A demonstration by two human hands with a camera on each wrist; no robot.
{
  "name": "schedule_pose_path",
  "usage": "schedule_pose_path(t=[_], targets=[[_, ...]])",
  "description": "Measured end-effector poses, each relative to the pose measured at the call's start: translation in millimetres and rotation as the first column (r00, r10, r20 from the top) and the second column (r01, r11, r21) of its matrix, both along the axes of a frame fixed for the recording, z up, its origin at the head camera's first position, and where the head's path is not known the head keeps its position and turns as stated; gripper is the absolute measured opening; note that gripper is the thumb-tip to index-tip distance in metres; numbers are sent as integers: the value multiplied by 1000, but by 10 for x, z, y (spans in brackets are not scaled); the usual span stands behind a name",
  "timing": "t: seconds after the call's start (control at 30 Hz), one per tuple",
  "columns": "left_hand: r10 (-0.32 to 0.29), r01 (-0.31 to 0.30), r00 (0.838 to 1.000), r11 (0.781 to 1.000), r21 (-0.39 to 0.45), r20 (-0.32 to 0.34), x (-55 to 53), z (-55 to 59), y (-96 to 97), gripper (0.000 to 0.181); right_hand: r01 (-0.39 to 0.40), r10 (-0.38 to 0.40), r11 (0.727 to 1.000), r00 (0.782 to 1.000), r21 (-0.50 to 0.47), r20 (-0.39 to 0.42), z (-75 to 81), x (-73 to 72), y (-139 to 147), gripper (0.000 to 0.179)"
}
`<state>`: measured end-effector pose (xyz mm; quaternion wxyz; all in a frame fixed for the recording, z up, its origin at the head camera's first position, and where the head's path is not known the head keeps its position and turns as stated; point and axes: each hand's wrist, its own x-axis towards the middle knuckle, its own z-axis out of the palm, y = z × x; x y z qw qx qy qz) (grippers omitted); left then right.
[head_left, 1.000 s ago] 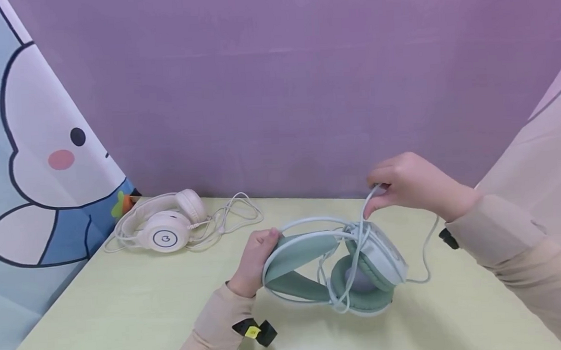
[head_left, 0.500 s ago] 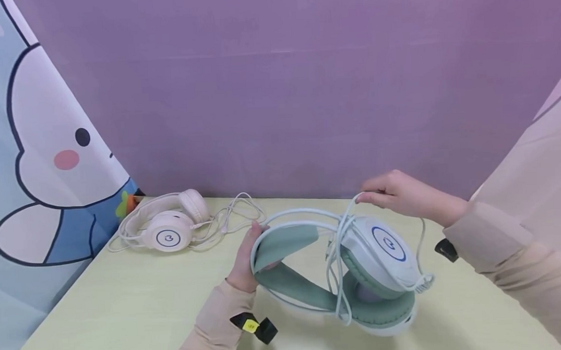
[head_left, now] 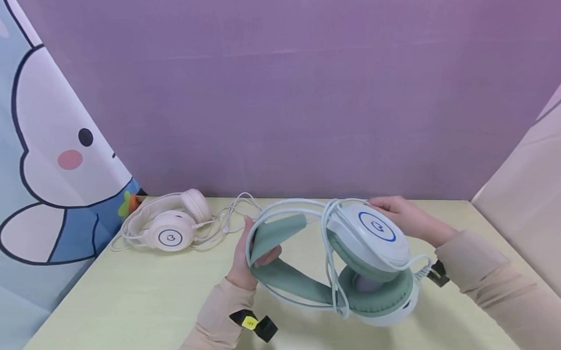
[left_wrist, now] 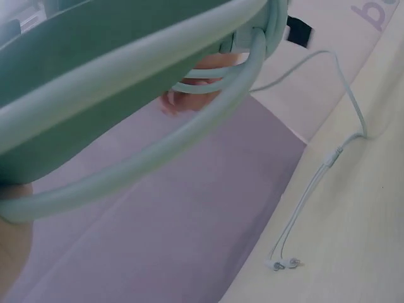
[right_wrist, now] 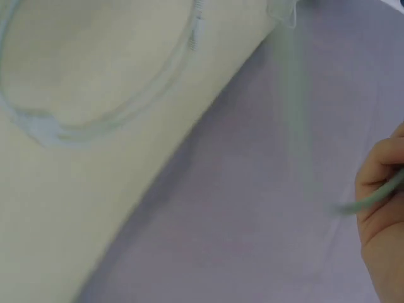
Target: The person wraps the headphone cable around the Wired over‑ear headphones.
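Pale mint headphones (head_left: 377, 228) with green padding are held up over the table, ear cups to the right. My left hand (head_left: 243, 260) grips their headband at the left end, with fingers showing inside the band. Loops of the headphones' cable (head_left: 329, 246) are wound around the band beside the upper ear cup. My right hand (head_left: 411, 219) is behind that cup, its fingertips partly hidden in the head view. In the right wrist view the right hand (right_wrist: 385, 214) pinches a length of cable (right_wrist: 372, 199). The cable's twin plugs (left_wrist: 283, 264) trail low in the left wrist view.
Another pair of headphones (head_left: 170, 229), white, lies at the table's back left with its cable (head_left: 228, 219) loosely coiled. A purple backdrop (head_left: 296, 101) stands behind the pale yellow table (head_left: 140, 306). A cartoon-printed cloth (head_left: 49, 154) hangs at the left.
My right hand has come down and slightly right, drawing the cable behind the upper ear cup. The headphones have turned so that cup's logo shows. My left hand has shifted slightly left, still gripping the headband.
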<state>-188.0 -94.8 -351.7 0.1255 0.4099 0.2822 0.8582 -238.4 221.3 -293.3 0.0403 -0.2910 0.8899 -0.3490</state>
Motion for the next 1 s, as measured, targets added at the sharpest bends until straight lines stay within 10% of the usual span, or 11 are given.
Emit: schedule_pose_path(t=[0.2,0.43,0.63,0.83,1.0], targets=[[-125,116,991,980,164,47,-36,-8,28,56,-8,7,966,1000,-257,-4,-195,127,-45,18],[-116,84,985,969,233,124,-43,-20,26,53,-302,331,739,941,-602,-66,-471,241,-223,48],[-36,-10,980,974,227,198,-45,-20,-3,56,-347,336,731,932,-588,-134,-721,166,-271,72],[-57,-2,974,965,262,218,-74,-34,-37,61,-380,343,682,921,-625,-185,-636,261,-527,35],[-76,13,973,961,277,218,-100,-43,-42,59,-226,170,768,974,-599,-149,-838,230,-527,36]])
